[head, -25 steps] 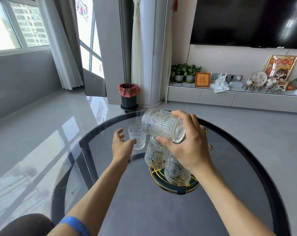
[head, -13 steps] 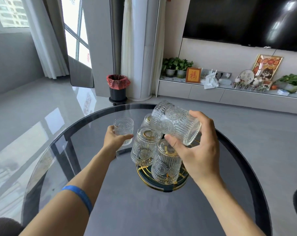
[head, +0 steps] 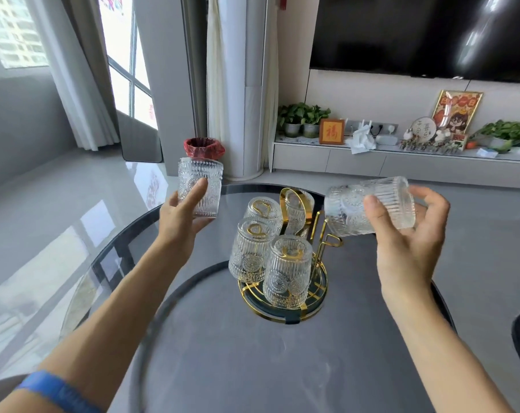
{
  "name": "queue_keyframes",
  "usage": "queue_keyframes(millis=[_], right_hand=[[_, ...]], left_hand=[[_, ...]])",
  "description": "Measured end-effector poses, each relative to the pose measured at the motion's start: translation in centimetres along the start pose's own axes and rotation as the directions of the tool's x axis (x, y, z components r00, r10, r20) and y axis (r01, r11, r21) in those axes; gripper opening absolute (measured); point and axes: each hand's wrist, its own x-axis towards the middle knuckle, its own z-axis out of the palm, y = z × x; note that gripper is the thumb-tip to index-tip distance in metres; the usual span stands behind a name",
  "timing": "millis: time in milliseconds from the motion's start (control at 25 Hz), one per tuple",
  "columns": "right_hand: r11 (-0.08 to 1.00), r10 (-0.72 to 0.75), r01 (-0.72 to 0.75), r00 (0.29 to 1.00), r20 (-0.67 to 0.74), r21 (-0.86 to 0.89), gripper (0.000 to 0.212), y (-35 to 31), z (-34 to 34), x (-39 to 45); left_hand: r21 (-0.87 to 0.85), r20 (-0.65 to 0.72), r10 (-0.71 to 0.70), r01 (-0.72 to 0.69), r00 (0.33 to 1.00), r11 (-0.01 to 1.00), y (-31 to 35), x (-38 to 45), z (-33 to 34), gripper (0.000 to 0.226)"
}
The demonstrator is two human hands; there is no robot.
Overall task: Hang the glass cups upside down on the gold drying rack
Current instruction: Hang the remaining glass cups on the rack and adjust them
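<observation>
The gold drying rack (head: 321,296) stands mid-table on a round dark base. Several ribbed glass cups hang upside down on it; the nearest cup (head: 287,272) is at the front. A bare gold prong (head: 331,241) sticks out on the rack's right side. My left hand (head: 180,217) holds an upright glass cup (head: 199,186) in the air, left of the rack. To the right, above the rack, my right hand (head: 407,248) grips another glass cup (head: 369,207), tipped on its side with its mouth to the right.
The round dark glass table (head: 223,353) drops off to grey floor on every side. A red-lined bin (head: 203,147) stands beyond the table's far left edge. A low white cabinet (head: 401,165) with plants and ornaments runs along the back wall under a dark screen.
My left hand has lifted the cup off the table and raised it. My right hand has carried its tipped cup from over the rack out to the right.
</observation>
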Motion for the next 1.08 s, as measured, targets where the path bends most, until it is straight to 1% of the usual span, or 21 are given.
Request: queue_keyframes(millis=[40,80,120,200,240,360,440,520,640,760,800,880,920,1000,1080], right_hand=[[0.995,-0.017,0.018,1.0,0.019,-0.094,0.047,0.1,-0.3,0.2],[0.979,-0.03,0.04,0.998,0.05,-0.2,0.048,0.2,-0.6,0.2],[0.954,-0.039,0.065,0.995,0.091,-0.293,0.05,0.4,-0.8,0.2],[0.907,-0.043,0.12,0.98,0.195,-0.403,0.052,0.6,-0.7,0.0],[0.888,-0.037,0.15,0.966,0.258,-0.435,0.052,0.7,-0.5,-0.1],[0.824,0.003,0.237,0.907,0.421,-0.515,0.051,1.5,0.2,-0.6],[0.799,0.043,0.255,0.878,0.476,-0.544,0.051,2.4,0.3,-1.1],[0.793,0.093,0.238,0.862,0.498,-0.561,0.051,3.3,0.1,-1.6],[0.792,0.155,0.23,0.82,0.551,-0.565,0.051,4.5,-0.5,-2.3],[0.792,0.205,0.23,0.773,0.601,-0.565,0.05,4.3,-0.6,-1.7],[0.803,0.186,0.231,0.778,0.6,-0.549,0.049,4.0,-0.4,-1.5],[0.867,0.064,0.224,0.835,0.547,-0.444,0.046,2.7,0.1,-1.2],[0.901,-0.001,0.222,0.859,0.513,-0.371,0.045,1.8,0.5,-1.2],[0.943,-0.063,0.219,0.857,0.511,-0.252,0.045,0.1,1.7,-1.5],[0.965,-0.045,0.178,0.834,0.55,-0.192,0.054,-1.3,3.0,-1.9]], left_hand=[[-0.011,0.003,0.0,0.0,1.0,1.0,0.5,-0.4,0.5,0.063],[-0.019,0.006,0.002,-0.002,1.0,1.0,0.9,-0.9,1.1,0.054],[-0.022,0.012,0.005,-0.005,1.0,1.0,1.0,-1.2,1.7,0.056],[-0.013,0.002,-0.009,0.009,1.0,1.0,1.1,-1.8,2.6,0.065],[-0.016,-0.01,-0.02,0.02,1.0,1.0,1.2,-2.2,3.0,0.06],[-0.039,0.0,-0.05,0.05,0.999,0.998,1.4,-2.9,3.7,0.031],[-0.027,0.02,-0.065,0.066,0.998,0.997,1.8,-3.3,4.2,0.023],[-0.018,0.035,-0.074,0.074,0.997,0.997,2.1,-3.7,4.5,0.021],[-0.019,0.087,-0.091,0.093,0.992,0.995,2.4,-4.3,5.4,0.021],[0.032,0.114,-0.094,0.09,0.989,0.995,2.7,-5.0,6.7,0.031],[0.057,0.128,-0.09,0.084,0.988,0.995,2.7,-5.3,7.3,0.039],[0.093,0.144,-0.08,0.068,0.986,0.993,2.8,-6.0,8.7,0.057],[0.108,0.141,-0.072,0.057,0.987,0.993,2.8,-6.4,9.5,0.061],[0.133,0.143,-0.045,0.026,0.989,0.991,2.9,-7.3,11.1,0.06],[0.13,0.209,-0.032,0.005,0.977,0.991,2.7,-8.2,12.4,0.07]])
